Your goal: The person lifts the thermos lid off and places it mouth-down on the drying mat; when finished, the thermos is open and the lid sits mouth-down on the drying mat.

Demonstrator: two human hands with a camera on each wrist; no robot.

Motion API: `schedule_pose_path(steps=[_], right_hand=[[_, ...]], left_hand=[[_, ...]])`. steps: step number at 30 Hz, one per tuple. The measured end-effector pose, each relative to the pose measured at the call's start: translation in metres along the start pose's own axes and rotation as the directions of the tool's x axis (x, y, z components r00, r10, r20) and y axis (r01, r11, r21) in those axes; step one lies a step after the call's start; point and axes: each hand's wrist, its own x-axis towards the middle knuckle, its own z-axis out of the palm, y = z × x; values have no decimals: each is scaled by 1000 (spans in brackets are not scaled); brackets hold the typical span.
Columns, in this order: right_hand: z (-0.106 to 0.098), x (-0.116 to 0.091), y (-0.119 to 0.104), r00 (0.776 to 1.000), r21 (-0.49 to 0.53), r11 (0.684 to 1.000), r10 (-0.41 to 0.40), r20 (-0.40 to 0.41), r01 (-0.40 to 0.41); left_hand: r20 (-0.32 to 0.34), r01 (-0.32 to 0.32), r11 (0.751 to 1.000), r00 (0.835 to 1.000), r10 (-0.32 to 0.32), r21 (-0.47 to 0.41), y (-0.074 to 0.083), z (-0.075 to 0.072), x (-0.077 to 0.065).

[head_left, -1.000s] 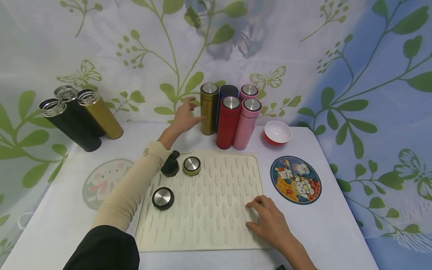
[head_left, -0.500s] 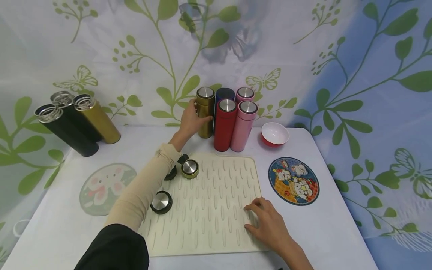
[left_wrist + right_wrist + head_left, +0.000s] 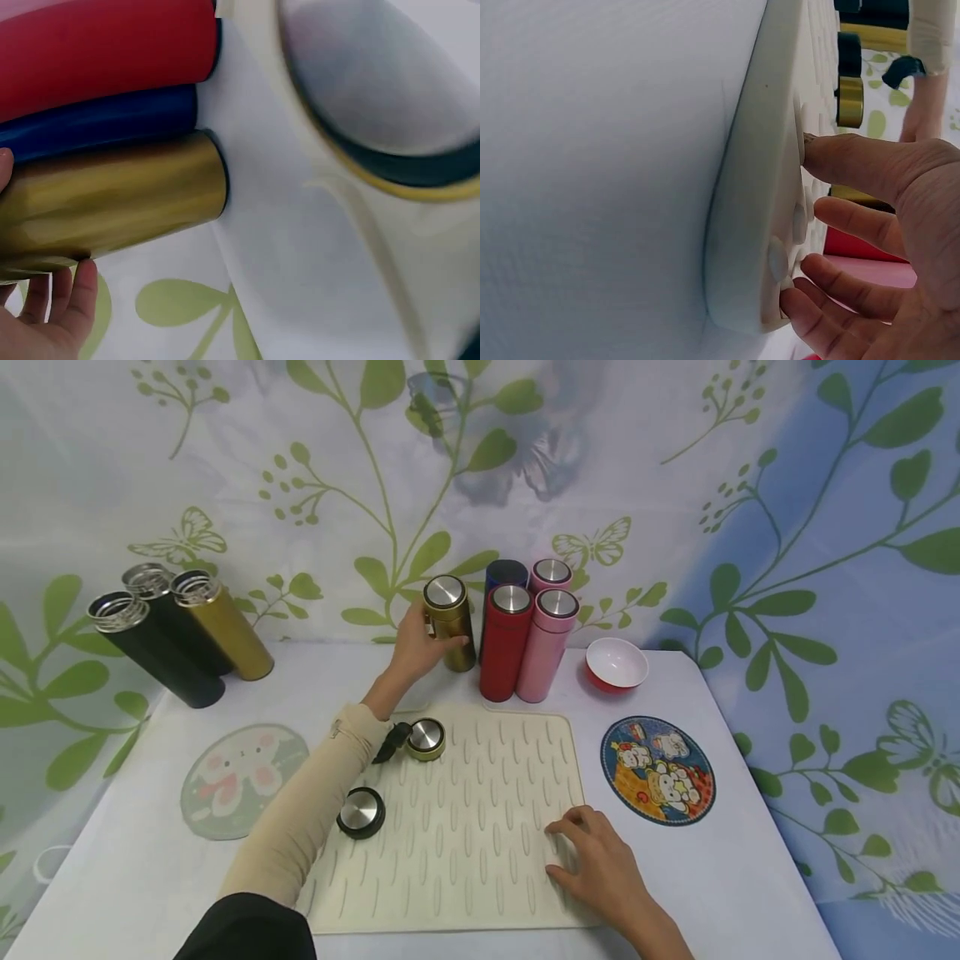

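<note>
My left hand (image 3: 416, 647) grips a gold thermos bottle (image 3: 453, 631), fingers round its far side and thumb toward the near side. The bottle tilts, its silver-topped lid leaning left. In the left wrist view the gold thermos (image 3: 127, 199) lies beside a blue one (image 3: 105, 124) and a red one (image 3: 105, 56). My right hand (image 3: 600, 864) rests at the right edge of a cream ridged mat (image 3: 480, 827), fingers loosely bent and holding nothing. On the mat sit a gold-rimmed lid (image 3: 426, 737) and a black lid (image 3: 362, 812); another black piece (image 3: 392, 742) is partly behind the left sleeve.
Red (image 3: 504, 647) and pink (image 3: 545, 647) bottles stand right of the gold one. Lidless black (image 3: 161, 656) and gold (image 3: 228, 631) bottles stand at the left. A bowl (image 3: 617, 664), a round colourful mat (image 3: 658, 771) and a pale round mat (image 3: 236, 785) lie about.
My left hand has reached right, taken hold of the gold thermos and tipped its top leftward, away from the blue one. The right hand has stayed in place.
</note>
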Motion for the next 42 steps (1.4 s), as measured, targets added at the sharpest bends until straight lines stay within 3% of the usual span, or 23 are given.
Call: schedule_pose_path(steps=[6, 13, 17, 22, 25, 28, 35, 42], right_hand=[[1, -1, 1, 999, 8, 1000, -16, -29, 16], [3, -1, 2, 1000, 13, 1000, -17, -26, 17], [5, -1, 3, 999, 23, 999, -33, -38, 34], [5, 0, 4, 998, 35, 998, -49, -47, 51], [5, 0, 4, 998, 33, 998, -46, -48, 47], [5, 0, 4, 998, 31, 999, -38, -41, 39], [3, 0, 2, 998, 45, 998, -36, -44, 38], [-1, 1, -2, 1000, 39, 999, -14, -13, 15]], left_hand=[[-69, -43, 993, 997, 36, -107, 0, -12, -18], [-185, -106, 959, 981, 57, -264, 18, -32, -37], [-215, -178, 895, 972, 95, -409, 30, -42, -45], [-273, -277, 774, 952, 139, -570, 46, -54, -57], [-299, -305, 741, 943, 147, -598, 54, -60, -67], [-309, -308, 754, 940, 147, -580, 59, -66, -78], [-299, -310, 847, 935, 190, -432, 61, -83, -111], [-185, -266, 906, 959, 215, -328, 76, -94, -149]])
